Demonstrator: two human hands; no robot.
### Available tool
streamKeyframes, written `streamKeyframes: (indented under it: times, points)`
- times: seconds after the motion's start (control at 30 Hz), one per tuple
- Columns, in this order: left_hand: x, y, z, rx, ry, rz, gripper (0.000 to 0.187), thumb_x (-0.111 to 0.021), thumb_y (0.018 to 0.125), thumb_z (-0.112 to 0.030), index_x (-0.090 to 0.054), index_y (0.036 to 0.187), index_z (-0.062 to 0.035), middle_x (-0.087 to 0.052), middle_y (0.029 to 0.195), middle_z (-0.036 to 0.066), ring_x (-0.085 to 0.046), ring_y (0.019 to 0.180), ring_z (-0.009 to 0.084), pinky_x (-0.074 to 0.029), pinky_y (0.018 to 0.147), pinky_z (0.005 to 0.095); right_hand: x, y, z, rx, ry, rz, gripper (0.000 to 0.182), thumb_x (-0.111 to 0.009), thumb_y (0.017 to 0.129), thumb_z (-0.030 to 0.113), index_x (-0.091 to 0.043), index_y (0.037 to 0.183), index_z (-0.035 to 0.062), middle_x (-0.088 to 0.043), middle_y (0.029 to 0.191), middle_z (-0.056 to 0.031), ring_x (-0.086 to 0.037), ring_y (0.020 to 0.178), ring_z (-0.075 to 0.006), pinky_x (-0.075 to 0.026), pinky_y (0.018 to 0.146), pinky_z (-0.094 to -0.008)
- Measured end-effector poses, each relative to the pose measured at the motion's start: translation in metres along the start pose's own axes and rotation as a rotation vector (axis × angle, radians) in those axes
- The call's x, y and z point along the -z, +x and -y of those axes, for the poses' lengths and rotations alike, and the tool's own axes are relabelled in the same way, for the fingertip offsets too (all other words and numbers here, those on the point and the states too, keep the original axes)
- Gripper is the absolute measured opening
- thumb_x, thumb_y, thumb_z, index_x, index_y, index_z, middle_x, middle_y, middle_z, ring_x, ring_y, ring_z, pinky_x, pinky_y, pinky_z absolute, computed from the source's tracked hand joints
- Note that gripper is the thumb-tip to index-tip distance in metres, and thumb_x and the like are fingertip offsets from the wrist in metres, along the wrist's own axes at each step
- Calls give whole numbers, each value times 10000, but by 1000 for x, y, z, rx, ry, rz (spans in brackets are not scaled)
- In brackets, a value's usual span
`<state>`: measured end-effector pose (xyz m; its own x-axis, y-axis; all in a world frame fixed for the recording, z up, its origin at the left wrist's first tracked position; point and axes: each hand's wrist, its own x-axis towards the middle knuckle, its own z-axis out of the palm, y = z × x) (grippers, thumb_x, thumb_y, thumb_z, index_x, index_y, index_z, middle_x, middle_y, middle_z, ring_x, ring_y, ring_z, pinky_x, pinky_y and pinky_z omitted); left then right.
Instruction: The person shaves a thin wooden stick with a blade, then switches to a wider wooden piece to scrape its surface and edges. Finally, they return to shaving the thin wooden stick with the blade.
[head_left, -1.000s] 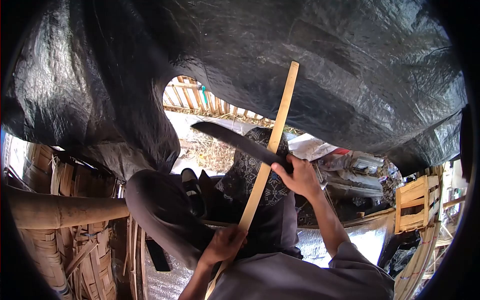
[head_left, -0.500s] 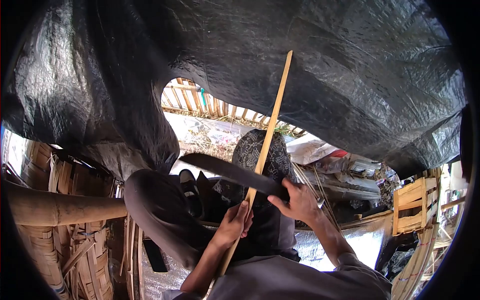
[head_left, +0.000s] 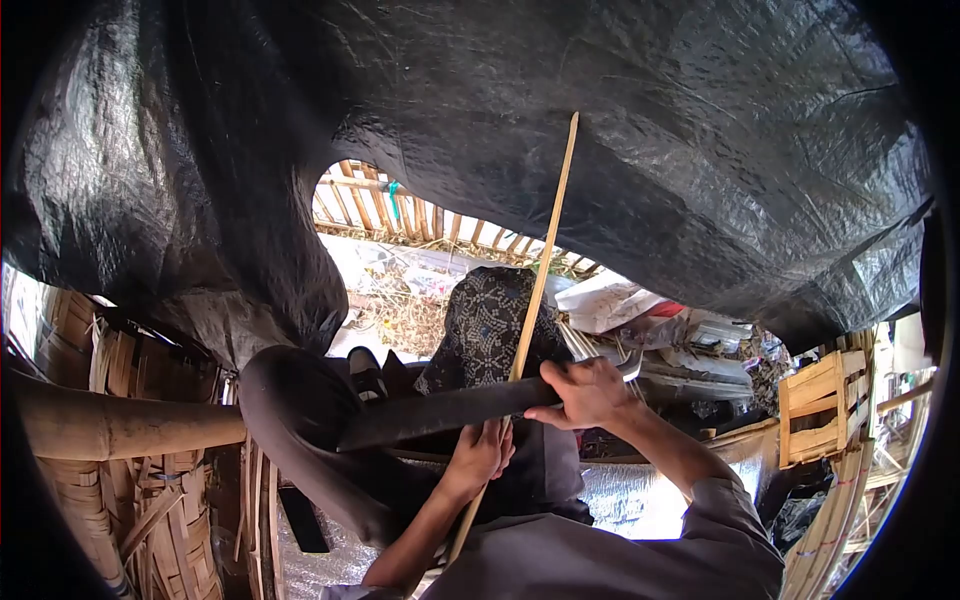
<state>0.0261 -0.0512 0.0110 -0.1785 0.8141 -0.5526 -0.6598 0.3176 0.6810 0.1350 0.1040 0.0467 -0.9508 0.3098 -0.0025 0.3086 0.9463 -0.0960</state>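
Observation:
A long, pale bamboo strip [head_left: 546,255] rises from my lap past my knee, its pointed tip in front of the black sheet. My left hand [head_left: 480,458] is wrapped round its lower part. A broad, dark machete [head_left: 430,414] lies crosswise over the strip just above that hand, the blade pointing left. My right hand [head_left: 585,392] grips the machete at its right end, thumb lying along it. A patterned dark cloth [head_left: 487,325] covers my knee behind the strip.
Black plastic sheeting [head_left: 480,90] hangs across the top. A thick bamboo pole [head_left: 130,425] juts in from the left above woven bamboo baskets [head_left: 180,520]. On the right stands a small wooden crate [head_left: 822,408]. A dark flat phone-like object [head_left: 303,520] lies at lower left.
The machete has come down along the strip towards my left hand, its tip swinging lower on the left. The strip has turned more edge-on and looks thinner.

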Motion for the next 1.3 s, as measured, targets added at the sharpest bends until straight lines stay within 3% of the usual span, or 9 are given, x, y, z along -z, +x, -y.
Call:
streamKeyframes:
  times: [0.1,0.17,0.37,0.57,0.83,0.9,0.97,1.17,1.3]
  points:
    - [0,0,-1,-64,98,-33,486,-325,926,-480,-418,686,-68,-324,433,-5,-296,334,66,-243,311,222,8,10,-8,-122,58,69,532,-620,703,543,-554,915,59,-556,562,-103,-563,474,-308,-455,506,-411]
    - [0,-1,-3,-82,123,-27,499,-325,925,-483,-428,680,-61,-343,435,-1,-317,337,65,-259,310,220,0,12,-17,-139,40,-141,502,-626,717,511,-549,897,49,-555,556,-111,-568,497,-327,-457,524,-412]
    - [0,1,-5,-72,203,-58,499,-338,915,-497,-428,687,-62,-336,440,-11,-325,337,63,-269,309,209,-3,4,-13,-99,101,61,512,-633,710,510,-531,914,52,-562,586,-117,-569,513,-324,-454,534,-421]
    - [17,10,-4,94,-115,126,521,-340,883,-567,-382,649,-104,-291,449,-39,-250,329,48,-200,309,209,-18,11,-35,15,91,-37,610,-525,726,643,-520,913,62,-534,493,-94,-565,439,-283,-463,458,-380]
    - [19,10,-4,113,-145,212,485,-315,913,-523,-341,635,-127,-229,433,-53,-191,322,55,-166,314,207,-8,15,-35,103,-47,50,577,-624,632,642,-517,792,98,-477,494,-57,-564,474,-275,-459,509,-396]
    - [18,10,-8,195,-179,173,483,-311,920,-510,-333,626,-127,-221,440,-57,-187,328,51,-164,315,208,-4,19,-36,-19,-25,206,558,-588,694,605,-576,856,71,-534,547,-99,-581,533,-291,-465,550,-408]
    - [19,11,-9,199,-183,186,478,-293,926,-498,-322,622,-130,-219,440,-57,-181,331,53,-162,317,209,-18,18,-44,-97,210,-29,573,-492,777,596,-587,835,35,-556,544,-121,-585,516,-294,-487,519,-380]
    - [16,9,-12,224,-183,158,476,-277,934,-484,-319,619,-129,-210,439,-54,-174,329,58,-161,316,217,8,15,-43,-165,161,319,449,-574,776,454,-636,839,14,-600,669,-187,-615,674,-323,-489,648,-408]
    - [14,13,-6,164,-114,140,496,-264,923,-520,-323,614,-137,-213,427,-54,-175,321,61,-162,313,213,-25,-2,-57,-142,354,-3,494,-475,837,514,-628,806,46,-569,590,-188,-604,600,-352,-486,566,-431]
